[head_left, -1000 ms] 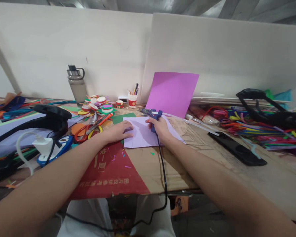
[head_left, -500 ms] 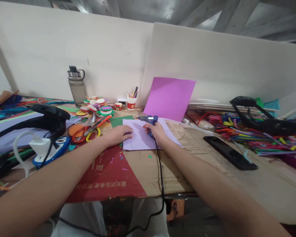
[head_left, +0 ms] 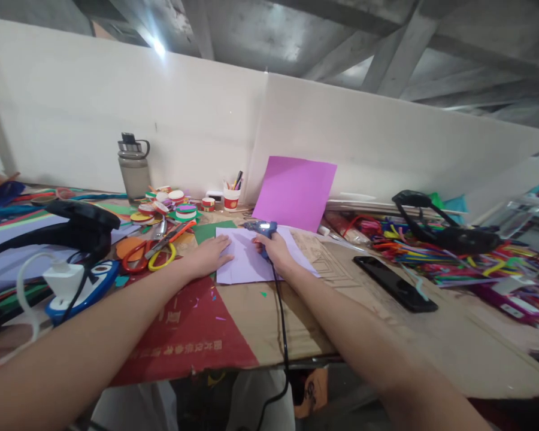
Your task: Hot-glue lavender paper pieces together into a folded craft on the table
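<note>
My right hand (head_left: pixel 275 251) is wrapped round the handle of a blue glue gun (head_left: pixel 265 228), its nozzle pointing left over a light purple sheet of paper (head_left: pixel 245 269). A black cord runs from the grip down past the table's front edge. My left hand (head_left: pixel 210 256) rests on the left side of that sheet, fingers stretched out flat and nothing in them. Under the sheet's far left corner lies a piece of green paper (head_left: pixel 206 231). Scissors with orange handles (head_left: pixel 135 256) and scissors with yellow handles (head_left: pixel 162 257) lie left of my left hand.
A black phone (head_left: pixel 393 284) lies right of my right arm. A bottle (head_left: pixel 133 173), rolls of tape (head_left: pixel 186 211), a cup of pens (head_left: pixel 232 199) and a leaning purple sheet (head_left: pixel 296 191) stand at the back. A power strip (head_left: pixel 83 287) sits left, colourful pipe cleaners (head_left: pixel 413 251) right.
The camera view has tilted up and turned slightly right. My left hand's fingers now lie straighter on the paper. The glue gun stays in my right hand above the sheet.
</note>
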The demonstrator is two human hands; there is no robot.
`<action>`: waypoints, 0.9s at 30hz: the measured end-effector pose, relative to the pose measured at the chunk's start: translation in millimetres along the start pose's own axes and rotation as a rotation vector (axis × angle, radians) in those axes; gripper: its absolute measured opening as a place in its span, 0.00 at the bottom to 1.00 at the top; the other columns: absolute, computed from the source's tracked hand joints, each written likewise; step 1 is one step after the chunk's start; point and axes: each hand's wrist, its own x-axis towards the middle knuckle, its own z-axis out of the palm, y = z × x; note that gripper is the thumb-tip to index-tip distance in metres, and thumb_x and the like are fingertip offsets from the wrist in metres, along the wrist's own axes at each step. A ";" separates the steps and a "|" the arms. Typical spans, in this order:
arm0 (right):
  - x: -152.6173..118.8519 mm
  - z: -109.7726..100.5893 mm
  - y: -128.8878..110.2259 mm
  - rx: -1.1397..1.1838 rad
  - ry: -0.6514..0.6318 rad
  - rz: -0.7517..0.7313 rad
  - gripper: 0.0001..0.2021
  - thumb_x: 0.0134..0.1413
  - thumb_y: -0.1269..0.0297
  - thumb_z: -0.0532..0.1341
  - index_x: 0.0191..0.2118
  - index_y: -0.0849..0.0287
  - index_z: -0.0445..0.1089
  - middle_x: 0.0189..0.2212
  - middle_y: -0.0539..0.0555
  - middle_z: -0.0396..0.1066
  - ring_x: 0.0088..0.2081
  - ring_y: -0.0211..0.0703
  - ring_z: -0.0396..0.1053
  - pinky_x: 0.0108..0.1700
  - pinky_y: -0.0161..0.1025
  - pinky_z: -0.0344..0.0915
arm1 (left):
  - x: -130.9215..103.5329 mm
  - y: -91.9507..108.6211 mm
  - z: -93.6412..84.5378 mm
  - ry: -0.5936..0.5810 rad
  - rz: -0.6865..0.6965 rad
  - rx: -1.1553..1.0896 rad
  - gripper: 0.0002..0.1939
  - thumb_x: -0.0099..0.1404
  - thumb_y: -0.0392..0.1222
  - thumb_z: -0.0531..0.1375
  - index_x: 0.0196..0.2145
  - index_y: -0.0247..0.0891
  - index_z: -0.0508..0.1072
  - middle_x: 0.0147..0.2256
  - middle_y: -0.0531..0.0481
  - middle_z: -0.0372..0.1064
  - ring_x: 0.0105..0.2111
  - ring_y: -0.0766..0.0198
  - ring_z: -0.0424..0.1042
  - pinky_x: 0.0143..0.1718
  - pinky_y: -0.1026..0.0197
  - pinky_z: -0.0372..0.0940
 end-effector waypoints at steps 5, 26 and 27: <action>-2.1 2.4 -2.6 -0.007 -0.012 -0.003 0.05 0.43 0.64 0.61 0.27 0.60 0.66 0.20 0.50 0.68 0.20 0.35 0.61 0.24 0.34 0.60 | 2.9 -5.9 3.8 -0.001 0.037 -0.008 0.28 0.69 0.53 0.48 0.59 0.34 0.63 0.62 0.38 0.56 0.63 0.54 0.54 0.63 0.54 0.49; -18.4 5.2 -15.9 -0.288 0.099 -0.456 0.16 0.55 0.53 0.58 0.43 0.60 0.68 0.30 0.52 0.71 0.26 0.37 0.66 0.32 0.35 0.65 | 0.4 -9.9 4.4 0.043 0.070 -0.040 0.27 0.68 0.56 0.47 0.55 0.36 0.66 0.59 0.39 0.60 0.59 0.50 0.60 0.59 0.51 0.56; -19.7 5.7 -17.0 -0.300 0.092 -0.467 0.16 0.55 0.53 0.58 0.43 0.60 0.68 0.30 0.52 0.71 0.25 0.37 0.66 0.31 0.35 0.65 | -0.1 -10.0 4.3 0.043 0.068 -0.044 0.27 0.68 0.56 0.47 0.56 0.37 0.66 0.60 0.39 0.60 0.60 0.51 0.59 0.60 0.52 0.55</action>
